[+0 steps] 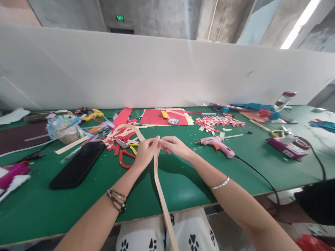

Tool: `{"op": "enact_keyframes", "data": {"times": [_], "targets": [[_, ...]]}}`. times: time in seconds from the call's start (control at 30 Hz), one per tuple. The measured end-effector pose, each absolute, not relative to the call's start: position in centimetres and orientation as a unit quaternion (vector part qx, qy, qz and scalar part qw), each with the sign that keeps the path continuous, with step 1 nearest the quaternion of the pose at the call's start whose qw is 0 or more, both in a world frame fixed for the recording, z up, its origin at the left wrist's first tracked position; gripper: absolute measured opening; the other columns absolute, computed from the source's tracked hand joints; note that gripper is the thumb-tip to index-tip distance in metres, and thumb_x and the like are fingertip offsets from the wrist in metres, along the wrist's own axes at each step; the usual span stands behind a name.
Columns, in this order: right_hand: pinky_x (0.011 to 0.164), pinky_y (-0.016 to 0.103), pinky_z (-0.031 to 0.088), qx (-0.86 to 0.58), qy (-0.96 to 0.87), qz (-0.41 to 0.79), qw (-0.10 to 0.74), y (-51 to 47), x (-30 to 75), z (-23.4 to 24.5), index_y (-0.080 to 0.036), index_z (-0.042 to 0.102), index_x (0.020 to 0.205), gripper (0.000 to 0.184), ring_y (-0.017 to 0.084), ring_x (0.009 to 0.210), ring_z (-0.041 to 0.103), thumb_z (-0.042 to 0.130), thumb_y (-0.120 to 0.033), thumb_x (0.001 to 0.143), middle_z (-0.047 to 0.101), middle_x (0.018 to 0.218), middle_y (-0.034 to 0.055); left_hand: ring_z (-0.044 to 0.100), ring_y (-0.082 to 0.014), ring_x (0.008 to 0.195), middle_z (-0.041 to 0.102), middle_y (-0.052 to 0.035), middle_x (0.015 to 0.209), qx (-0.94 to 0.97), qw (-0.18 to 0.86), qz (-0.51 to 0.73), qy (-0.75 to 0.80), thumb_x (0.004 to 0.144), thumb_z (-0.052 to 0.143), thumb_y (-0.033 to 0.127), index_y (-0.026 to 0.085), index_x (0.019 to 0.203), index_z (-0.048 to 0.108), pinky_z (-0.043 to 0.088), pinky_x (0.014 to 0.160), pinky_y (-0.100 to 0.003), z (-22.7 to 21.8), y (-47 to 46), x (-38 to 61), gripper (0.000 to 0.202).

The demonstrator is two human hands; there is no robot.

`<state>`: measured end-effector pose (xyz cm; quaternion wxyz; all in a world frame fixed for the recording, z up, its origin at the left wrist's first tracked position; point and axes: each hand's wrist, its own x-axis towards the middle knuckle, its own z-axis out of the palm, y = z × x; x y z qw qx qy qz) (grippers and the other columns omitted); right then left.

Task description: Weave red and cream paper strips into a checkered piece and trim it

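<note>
A long cream-coloured strip (161, 195) runs from between my hands down over the table's front edge to my lap. Its other part arches up behind my left hand toward the paper pile. My left hand (147, 149) pinches the strip with thumb and forefinger. Touching it at the fingertips, my right hand (174, 145) is closed in a pinch at the same spot. What exactly lies between the fingertips is hidden. Just left of my hands lie red-and-yellow-handled scissors (127, 153) by a heap of red and cream paper strips (121, 134).
Right of my hands lies a pink glue gun (217, 143) with a black cord. Red-and-white woven paper pieces (220, 122) and red sheets (151, 118) are farther back. A black phone-like slab (78, 165) is at left, a purple box (288, 148) at right. A white partition (167, 73) borders the green table (188, 181).
</note>
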<state>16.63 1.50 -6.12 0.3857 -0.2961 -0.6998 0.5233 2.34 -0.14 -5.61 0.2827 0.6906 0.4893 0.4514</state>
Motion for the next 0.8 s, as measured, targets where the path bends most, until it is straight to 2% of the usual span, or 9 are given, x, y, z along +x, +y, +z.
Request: {"op": "enact_keyframes", "data": {"times": [0.27, 0.5, 0.8], "targets": [[0.038, 0.020, 0.026, -0.325, -0.619, 0.576, 0.424, 1.1, 15.5, -6.6, -0.018, 0.043, 0.053, 0.040, 0.005, 0.037, 0.033, 0.045, -0.047, 0.080, 0.038, 0.045, -0.0064, 0.043, -0.0132, 0.050, 0.046, 0.0018, 0.046, 0.692, 0.253, 0.450, 0.504, 0.083, 0.040, 0.043, 0.018, 0.051, 0.050, 0.030, 0.050, -0.024, -5.9, -0.1, 2.5, 0.042], [0.037, 0.019, 0.015, -0.333, -0.553, 0.631, 0.430, 0.6, 15.0, -6.4, -0.018, 0.043, 0.051, 0.038, 0.004, 0.035, 0.022, 0.050, -0.045, 0.077, 0.032, 0.037, -0.0081, 0.034, -0.0116, 0.050, 0.032, 0.0048, 0.047, 0.675, 0.235, 0.473, 0.515, 0.081, 0.041, 0.038, 0.020, 0.051, 0.036, 0.026, 0.050, -0.023, -5.9, -0.3, 2.8, 0.035], [0.036, 0.020, 0.014, -0.362, -0.520, 0.623, 0.459, 0.5, 14.3, -7.0, -0.018, 0.043, 0.048, 0.034, 0.004, 0.034, 0.023, 0.051, -0.036, 0.075, 0.032, 0.035, -0.0075, 0.031, -0.0101, 0.047, 0.028, 0.0059, 0.049, 0.631, 0.289, 0.499, 0.519, 0.081, 0.041, 0.040, 0.021, 0.053, 0.030, 0.026, 0.047, -0.022, -6.6, 0.1, 2.8, 0.036]]}}
